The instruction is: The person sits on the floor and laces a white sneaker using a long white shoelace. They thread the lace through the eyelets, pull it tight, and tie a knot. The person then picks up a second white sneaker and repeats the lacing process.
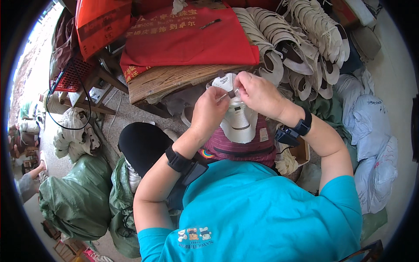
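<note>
A: Head view, go. What are the hands doing?

B: Both are working on a white shoe upper [238, 115], sitting centre of the scene on the person's lap, over a striped maroon cloth [244, 146]. The left hand [209, 111] is pinching the upper's left edge, fingers closed narrow around it and a thin white strand. The right hand [257, 91] is gripping the far end of the upper from the right, fingers curled tight on it.

A: Hands touching each other?

B: Fingertips are nearly meeting over the far end of the upper; cannot tell if they are actually touching.

A: Wrists?

B: Each is wearing a black band with a small black device: left wristband [176, 159], right wristband [302, 124].

A: Surroundings, quick.

B: Far of the hands, a wooden board [174, 81] is lying with a red printed cloth [187, 37] on top. Far right, a big pile of white shoe uppers [301, 39] is stacking up. Right side, pale blue-white sacks [371, 131] are leaning together. Near left, green bags [78, 196] are sitting on the floor, with a white bundle [74, 131] just beyond them. Far left, a red plastic basket [72, 74] is resting beside a black cable.

A: The person?

B: Wearing a teal shirt [262, 209], black-clad knee [142, 144] showing left of the lap.
</note>
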